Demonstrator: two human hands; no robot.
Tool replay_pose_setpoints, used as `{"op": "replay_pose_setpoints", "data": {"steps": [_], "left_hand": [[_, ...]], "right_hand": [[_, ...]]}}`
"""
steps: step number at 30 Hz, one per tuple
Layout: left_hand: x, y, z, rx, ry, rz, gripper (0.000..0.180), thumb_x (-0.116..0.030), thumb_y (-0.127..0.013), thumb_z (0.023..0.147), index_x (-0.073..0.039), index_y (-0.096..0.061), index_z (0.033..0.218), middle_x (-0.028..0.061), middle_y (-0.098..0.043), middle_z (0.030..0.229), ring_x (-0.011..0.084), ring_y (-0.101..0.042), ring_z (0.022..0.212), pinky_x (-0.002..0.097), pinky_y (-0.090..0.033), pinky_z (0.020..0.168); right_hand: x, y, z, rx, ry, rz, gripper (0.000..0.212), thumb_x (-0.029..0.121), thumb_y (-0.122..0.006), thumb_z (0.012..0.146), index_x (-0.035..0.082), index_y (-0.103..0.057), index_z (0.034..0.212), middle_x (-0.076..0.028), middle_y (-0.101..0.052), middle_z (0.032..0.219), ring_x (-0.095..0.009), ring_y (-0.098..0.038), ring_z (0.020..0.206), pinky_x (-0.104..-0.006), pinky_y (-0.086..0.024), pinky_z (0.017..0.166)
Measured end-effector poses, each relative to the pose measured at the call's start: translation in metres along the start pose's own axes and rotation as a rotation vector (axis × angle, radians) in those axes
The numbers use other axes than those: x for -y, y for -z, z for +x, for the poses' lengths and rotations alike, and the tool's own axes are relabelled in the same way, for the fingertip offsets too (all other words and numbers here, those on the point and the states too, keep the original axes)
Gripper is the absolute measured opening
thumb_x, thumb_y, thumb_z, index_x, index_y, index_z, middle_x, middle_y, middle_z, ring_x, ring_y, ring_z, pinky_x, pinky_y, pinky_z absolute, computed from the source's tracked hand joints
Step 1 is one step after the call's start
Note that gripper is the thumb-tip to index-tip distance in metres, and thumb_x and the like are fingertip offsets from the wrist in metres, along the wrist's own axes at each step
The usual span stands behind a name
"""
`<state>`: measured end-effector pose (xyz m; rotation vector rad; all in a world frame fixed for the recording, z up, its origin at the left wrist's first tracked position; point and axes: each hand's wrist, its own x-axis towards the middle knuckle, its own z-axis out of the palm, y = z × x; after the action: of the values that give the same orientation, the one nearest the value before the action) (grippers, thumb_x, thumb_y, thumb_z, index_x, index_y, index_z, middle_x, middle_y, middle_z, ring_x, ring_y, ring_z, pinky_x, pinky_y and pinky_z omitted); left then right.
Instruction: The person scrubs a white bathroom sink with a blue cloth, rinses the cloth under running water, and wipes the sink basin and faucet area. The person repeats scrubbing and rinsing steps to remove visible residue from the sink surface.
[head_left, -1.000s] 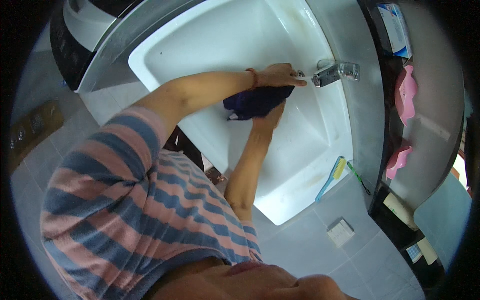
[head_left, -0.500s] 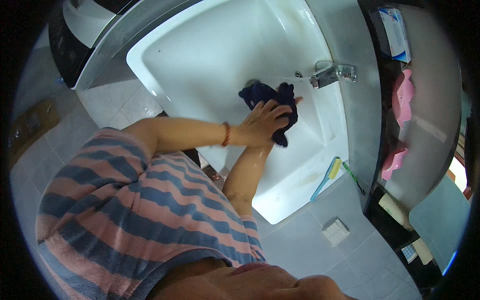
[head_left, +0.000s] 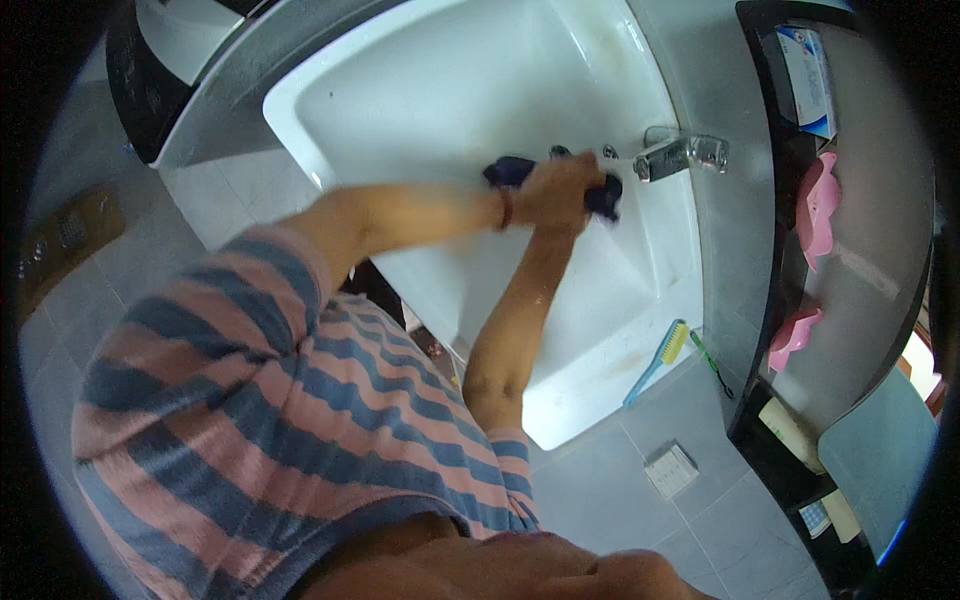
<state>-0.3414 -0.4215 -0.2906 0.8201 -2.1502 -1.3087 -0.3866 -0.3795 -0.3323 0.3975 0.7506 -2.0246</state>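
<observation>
A wet-looking dark navy cloth [head_left: 510,172] is bunched over the white washbasin [head_left: 420,90], close to the tap. My left hand [head_left: 552,188], with a reddish-orange bracelet at its wrist, is closed on the cloth from above. One end sticks out on the left of my hands, and another lump shows on their right. My right hand [head_left: 563,222] reaches in under the left one and grips the same cloth from below; its fingers are mostly hidden. Motion smears my left forearm.
A chrome tap [head_left: 682,156] rises at the basin's right rim. On the lower corner lie a blue brush with yellow bristles [head_left: 657,362] and a green toothbrush [head_left: 712,363]. A dark shelf [head_left: 783,200] beyond carries pink holders [head_left: 818,205] and a box [head_left: 806,82].
Both hands have shifted toward the tap with the cloth. My left fingers, spread over it before, are now closed, and less of the cloth shows.
</observation>
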Motion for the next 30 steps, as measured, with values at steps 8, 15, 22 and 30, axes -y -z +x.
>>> {"op": "replay_pose_setpoints", "data": {"steps": [8, 15, 22, 30], "left_hand": [[0.007, -0.002, 0.003, 0.095, 0.369, -0.159, 0.039, -0.033, -0.065, 0.072, -0.003, -0.059, 0.097, 0.0170, -0.059, 0.096, 0.0323, -0.058, 0.093, 0.0417, -0.046, 0.080], [0.059, 0.057, 0.055, -0.089, 0.470, 0.003, 0.032, -0.032, -0.059, 0.075, -0.004, -0.061, 0.088, 0.0179, -0.063, 0.086, 0.0340, -0.060, 0.084, 0.0405, -0.048, 0.075], [-0.013, 0.096, -0.012, 0.133, 0.220, -0.415, 0.045, -0.035, -0.068, 0.072, -0.001, -0.057, 0.100, 0.0149, -0.061, 0.093, 0.0230, -0.058, 0.084, 0.0336, -0.046, 0.079], [0.014, 0.114, -0.034, 0.597, 0.269, -0.498, 0.066, -0.050, -0.065, 0.068, -0.009, -0.048, 0.117, 0.0160, -0.043, 0.123, 0.0301, -0.035, 0.120, 0.0396, -0.026, 0.102]], "right_hand": [[0.020, 0.002, 0.010, -0.083, 0.072, -0.264, 0.032, 0.028, -0.046, 0.090, 0.004, -0.050, 0.111, -0.009, -0.055, 0.100, -0.021, -0.055, 0.090, -0.0337, -0.048, 0.078], [-0.013, -0.014, -0.020, 0.033, 0.175, -0.988, 0.034, 0.028, -0.045, 0.091, 0.001, -0.049, 0.112, -0.009, -0.054, 0.100, -0.023, -0.054, 0.091, -0.0340, -0.045, 0.081], [0.046, -0.012, -0.091, -0.095, 0.108, -0.892, 0.045, 0.040, -0.044, 0.091, 0.004, -0.047, 0.117, -0.009, -0.048, 0.117, -0.021, -0.049, 0.103, -0.0351, -0.036, 0.094], [0.022, -0.040, -0.150, 0.214, 0.276, -0.698, 0.049, 0.035, -0.037, 0.092, 0.001, -0.042, 0.126, -0.014, -0.049, 0.124, -0.027, -0.046, 0.113, -0.0345, -0.033, 0.099]]}}
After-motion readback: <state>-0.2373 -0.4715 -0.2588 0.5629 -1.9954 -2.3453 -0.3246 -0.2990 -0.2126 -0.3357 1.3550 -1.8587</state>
